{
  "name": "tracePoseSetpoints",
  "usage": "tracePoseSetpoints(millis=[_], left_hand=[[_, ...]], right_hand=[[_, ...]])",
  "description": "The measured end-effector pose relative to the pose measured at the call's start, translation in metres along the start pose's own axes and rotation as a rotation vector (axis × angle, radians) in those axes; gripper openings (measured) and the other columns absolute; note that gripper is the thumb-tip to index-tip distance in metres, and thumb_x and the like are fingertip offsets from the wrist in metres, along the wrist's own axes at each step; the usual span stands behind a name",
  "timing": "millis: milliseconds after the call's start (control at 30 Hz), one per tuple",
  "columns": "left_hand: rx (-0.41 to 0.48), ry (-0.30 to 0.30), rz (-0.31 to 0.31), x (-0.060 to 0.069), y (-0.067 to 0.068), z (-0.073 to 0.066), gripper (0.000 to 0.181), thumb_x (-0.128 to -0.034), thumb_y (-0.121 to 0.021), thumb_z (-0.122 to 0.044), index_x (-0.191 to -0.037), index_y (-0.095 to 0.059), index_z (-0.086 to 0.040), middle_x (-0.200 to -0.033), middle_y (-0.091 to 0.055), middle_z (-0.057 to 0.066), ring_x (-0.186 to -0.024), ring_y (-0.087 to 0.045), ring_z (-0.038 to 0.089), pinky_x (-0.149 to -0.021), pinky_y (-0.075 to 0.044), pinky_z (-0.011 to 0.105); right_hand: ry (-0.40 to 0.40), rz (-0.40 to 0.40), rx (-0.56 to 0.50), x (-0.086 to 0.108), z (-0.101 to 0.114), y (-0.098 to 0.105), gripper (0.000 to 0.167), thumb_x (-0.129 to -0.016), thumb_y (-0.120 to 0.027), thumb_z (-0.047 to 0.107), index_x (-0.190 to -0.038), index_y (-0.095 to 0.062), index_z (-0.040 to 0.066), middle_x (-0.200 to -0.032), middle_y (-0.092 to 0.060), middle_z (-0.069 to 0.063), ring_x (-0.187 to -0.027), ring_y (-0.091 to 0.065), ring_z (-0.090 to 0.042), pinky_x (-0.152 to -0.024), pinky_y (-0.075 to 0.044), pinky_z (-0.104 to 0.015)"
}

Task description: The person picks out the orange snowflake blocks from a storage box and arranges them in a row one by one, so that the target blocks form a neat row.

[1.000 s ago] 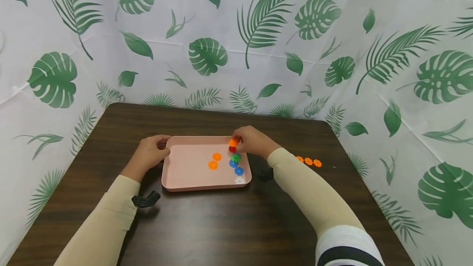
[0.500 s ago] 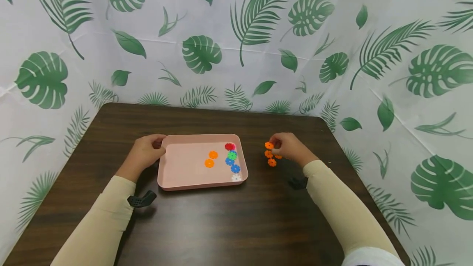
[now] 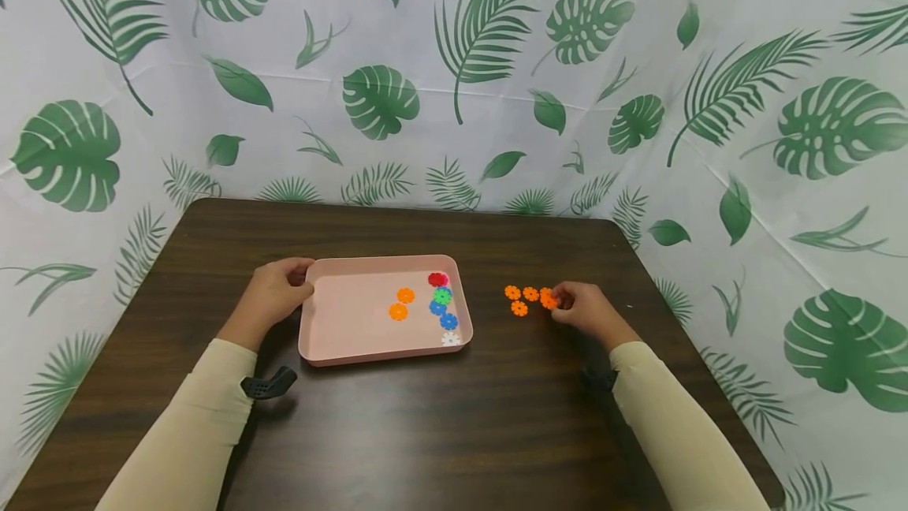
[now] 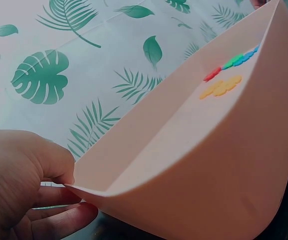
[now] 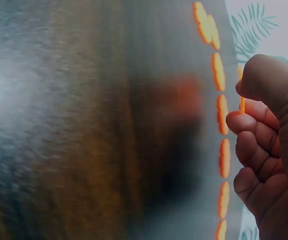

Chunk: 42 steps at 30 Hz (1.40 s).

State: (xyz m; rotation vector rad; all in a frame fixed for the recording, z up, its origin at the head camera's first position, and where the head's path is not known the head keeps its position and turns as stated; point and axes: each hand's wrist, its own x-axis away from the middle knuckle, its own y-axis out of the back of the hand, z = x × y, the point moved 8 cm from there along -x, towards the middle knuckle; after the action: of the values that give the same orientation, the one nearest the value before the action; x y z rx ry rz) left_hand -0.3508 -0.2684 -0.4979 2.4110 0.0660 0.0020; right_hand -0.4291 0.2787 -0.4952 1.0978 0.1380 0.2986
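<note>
A shallow pink tray (image 3: 355, 349) lies on the table, its far left corner pinched by my left hand (image 3: 266, 298). In the left wrist view my left thumb and fingers (image 4: 66, 217) lie on either side of the tray rim. Inside the tray are orange flower-shaped discs (image 3: 399, 311) and, along the right side, red, green (image 3: 443, 296), blue and white (image 3: 450, 339) ones. My right hand (image 3: 590, 312) is right of the tray among loose orange discs (image 3: 519, 308). Its thumb and index finger pinch an orange flower-shaped disc (image 5: 241, 95), seen edge-on in the right wrist view.
The dark wooden table (image 3: 426, 424) reaches back to a white leaf-patterned cloth (image 3: 298, 132) that hangs behind it and on both sides. Several orange discs (image 5: 222, 114) lie in a line near my right hand.
My right hand has moved from over the tray's right side to the orange discs on the table, then farther right. The left hand stays at the tray corner. The head view has shifted slightly.
</note>
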Motion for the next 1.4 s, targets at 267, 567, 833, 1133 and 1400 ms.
tracePoseSetpoints(millis=[267, 567, 833, 1133, 1400], left_hand=[[0.008, 0.012, -0.002, 0.002, 0.0, 0.001, 0.051, -0.0947, -0.06, -0.018, -0.143, -0.057, 0.001, -0.132, -0.064, 0.026, -0.119, -0.062, 0.042, -0.099, -0.053, 0.057], [0.006, 0.029, 0.009, 0.002, 0.002, 0.001, 0.054, -0.0946, -0.059, -0.018, -0.145, -0.055, 0.001, -0.134, -0.063, 0.026, -0.12, -0.061, 0.043, -0.1, -0.052, 0.058], [0.015, 0.037, 0.015, 0.004, 0.002, 0.001, 0.054, -0.0953, -0.06, -0.019, -0.146, -0.054, 0.001, -0.135, -0.062, 0.026, -0.121, -0.061, 0.043, -0.101, -0.052, 0.058], [0.017, 0.038, 0.017, 0.003, 0.002, 0.002, 0.055, -0.0952, -0.059, -0.018, -0.146, -0.053, 0.002, -0.136, -0.062, 0.026, -0.122, -0.061, 0.043, -0.1, -0.053, 0.057], [0.018, 0.001, 0.007, 0.002, 0.0, -0.001, 0.054, -0.095, -0.06, -0.018, -0.145, -0.055, 0.003, -0.134, -0.063, 0.026, -0.12, -0.062, 0.042, -0.098, -0.053, 0.057]], right_hand=[[0.011, 0.014, 0.01, -0.003, 0.0, -0.011, 0.024, -0.083, -0.079, 0.015, -0.104, -0.07, 0.007, -0.088, -0.065, -0.003, -0.078, -0.058, -0.019, -0.07, -0.051, -0.033], [0.045, 0.033, 0.04, -0.002, 0.008, -0.018, 0.015, -0.088, -0.078, 0.014, -0.099, -0.07, 0.009, -0.082, -0.061, -0.002, -0.07, -0.053, -0.019, -0.066, -0.047, -0.035], [0.075, -0.002, 0.044, -0.007, 0.013, -0.011, 0.015, -0.087, -0.077, 0.015, -0.099, -0.071, 0.008, -0.083, -0.062, -0.002, -0.072, -0.055, -0.018, -0.065, -0.048, -0.034], [0.148, 0.017, 0.025, -0.028, 0.072, 0.006, 0.031, -0.091, -0.076, 0.017, -0.119, -0.071, 0.003, -0.1, -0.069, -0.005, -0.089, -0.063, -0.022, -0.08, -0.057, -0.043], [0.252, 0.081, 0.069, -0.063, 0.147, -0.008, 0.042, -0.091, -0.079, 0.022, -0.129, -0.069, 0.006, -0.118, -0.069, -0.01, -0.107, -0.065, -0.028, -0.095, -0.056, -0.044]])
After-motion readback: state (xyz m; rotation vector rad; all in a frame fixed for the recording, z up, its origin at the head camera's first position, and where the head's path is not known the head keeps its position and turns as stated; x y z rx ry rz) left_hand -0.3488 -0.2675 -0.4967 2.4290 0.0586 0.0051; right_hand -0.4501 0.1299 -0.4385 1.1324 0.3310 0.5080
